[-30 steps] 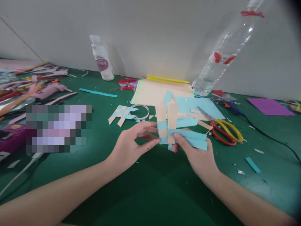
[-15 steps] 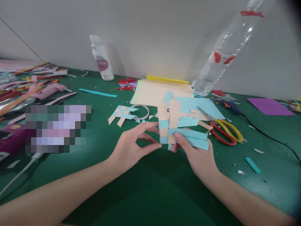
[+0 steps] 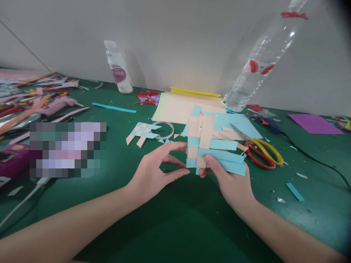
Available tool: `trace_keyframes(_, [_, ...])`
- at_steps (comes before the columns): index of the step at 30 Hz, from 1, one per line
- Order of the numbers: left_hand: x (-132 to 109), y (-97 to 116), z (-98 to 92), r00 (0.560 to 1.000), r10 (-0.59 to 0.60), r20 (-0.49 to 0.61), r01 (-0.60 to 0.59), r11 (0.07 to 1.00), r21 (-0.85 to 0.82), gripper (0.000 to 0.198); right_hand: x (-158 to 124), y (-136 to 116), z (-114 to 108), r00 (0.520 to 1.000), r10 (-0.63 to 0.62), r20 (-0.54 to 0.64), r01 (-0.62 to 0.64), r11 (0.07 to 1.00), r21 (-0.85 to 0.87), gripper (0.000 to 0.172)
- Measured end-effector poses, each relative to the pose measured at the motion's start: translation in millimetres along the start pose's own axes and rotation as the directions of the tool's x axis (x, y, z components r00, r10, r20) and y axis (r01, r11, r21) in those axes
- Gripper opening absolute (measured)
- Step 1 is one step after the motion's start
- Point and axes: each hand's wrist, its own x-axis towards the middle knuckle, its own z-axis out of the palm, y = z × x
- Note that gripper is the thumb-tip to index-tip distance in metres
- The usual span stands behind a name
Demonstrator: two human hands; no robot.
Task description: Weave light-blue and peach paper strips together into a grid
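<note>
Blue and peach paper strips are woven together in a piece (image 3: 205, 142) held above the green table. My right hand (image 3: 229, 175) pinches its lower part, thumb on top and fingers beneath. My left hand (image 3: 157, 166) is at the piece's left edge, thumb and fingers apart; its fingertips are near or touching the edge, and some are partly behind it. A smaller woven piece (image 3: 142, 130) lies on the table to the left, beside a clear ring (image 3: 170, 128) of tape.
Scissors (image 3: 263, 153) with red and yellow handles lie right of my hands. Behind are peach sheets (image 3: 175, 107), a blue sheet (image 3: 241, 124), a tilted clear bottle (image 3: 252, 69) and a white bottle (image 3: 118, 71). A glue gun (image 3: 267, 124) trails its cord rightward. Strips clutter the left.
The woven piece has shifted slightly right, and its upper blue strip now reaches further right. My left hand has moved very little.
</note>
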Motion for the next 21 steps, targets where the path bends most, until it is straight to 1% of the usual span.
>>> trace_keyframes(2, [0.2, -1.7, 0.1, 1.000, 0.013, 0.003, -0.013, 1.000, 0.010, 0.045, -0.1, -1.2, -0.8, 1.000, -0.004, -0.001, 0.004, 0.999, -0.042, 0.016])
trace_keyframes(4, [0.0, -2.8, 0.3, 1.000, 0.001, 0.008, -0.001, 1.000, 0.018, 0.043, -0.1, -2.0, -1.5, 1.000, -0.015, 0.001, 0.015, 0.998, -0.068, 0.015])
trace_keyframes(9, [-0.1, -1.2, 0.5, 1.000, -0.022, 0.002, 0.022, 1.000, 0.021, 0.038, -0.8, -3.2, -2.2, 0.999, -0.036, 0.017, 0.037, 0.997, -0.073, 0.014])
trace_keyframes(13, [0.0, -0.7, 0.0, 1.000, -0.007, 0.005, 0.007, 0.999, 0.041, 0.032, -1.3, -4.3, -2.4, 0.999, -0.038, 0.040, 0.041, 0.995, -0.093, 0.020])
trace_keyframes(21, [-1.0, -4.5, -0.8, 1.000, -0.011, 0.017, 0.011, 1.000, 0.006, 0.022, -2.4, -4.7, -2.9, 0.998, -0.053, 0.029, 0.056, 0.988, -0.144, 0.022])
